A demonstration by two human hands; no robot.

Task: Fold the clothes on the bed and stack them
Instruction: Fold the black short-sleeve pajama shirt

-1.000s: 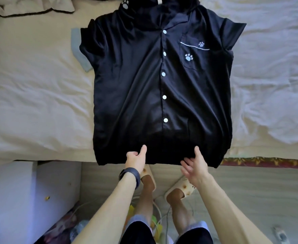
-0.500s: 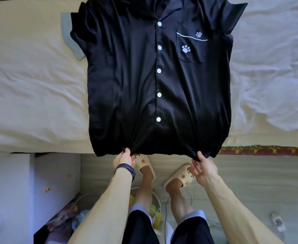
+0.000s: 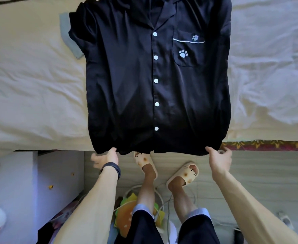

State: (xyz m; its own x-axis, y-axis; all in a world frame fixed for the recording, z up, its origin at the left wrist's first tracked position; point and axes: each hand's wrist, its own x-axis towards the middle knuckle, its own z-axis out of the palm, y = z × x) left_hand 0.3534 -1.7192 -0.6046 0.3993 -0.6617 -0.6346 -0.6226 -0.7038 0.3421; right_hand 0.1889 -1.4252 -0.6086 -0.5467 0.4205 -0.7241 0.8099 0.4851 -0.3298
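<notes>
Legs in dark shorts (image 3: 143, 224) and cream slippers (image 3: 183, 175) stand nearest, on a pale floor (image 3: 259, 173) with some cables and a bright orange and green thing (image 3: 125, 215) between the feet. To the left is a white cabinet (image 3: 56, 173), close to the bed side, so the standing room there is narrow; to the right the floor is more free.

Above the feet, both hands are at the lower hem of a black pajama shirt (image 3: 127, 85). The left hand (image 3: 107, 158), with a dark wristband (image 3: 112, 169), has its grip pinched on the left hem corner. The right hand (image 3: 218, 160) has its grip clamped on the right hem corner. The hem hangs a little past the bed edge, over the floor.

The shirt lies flat and face up on the bed (image 3: 30, 94), buttoned with white buttons (image 3: 156, 81), the chest pocket (image 3: 188, 50) with paw prints on the right part. Its sleeves seem folded in, so the side edges run almost straight. A grey-blue cloth (image 3: 69, 37) shows from under the left shoulder. On both sides there is wide bare sheet, wrinkled more on the right. A patterned red edge (image 3: 268, 145) shows under the sheet at the right.
</notes>
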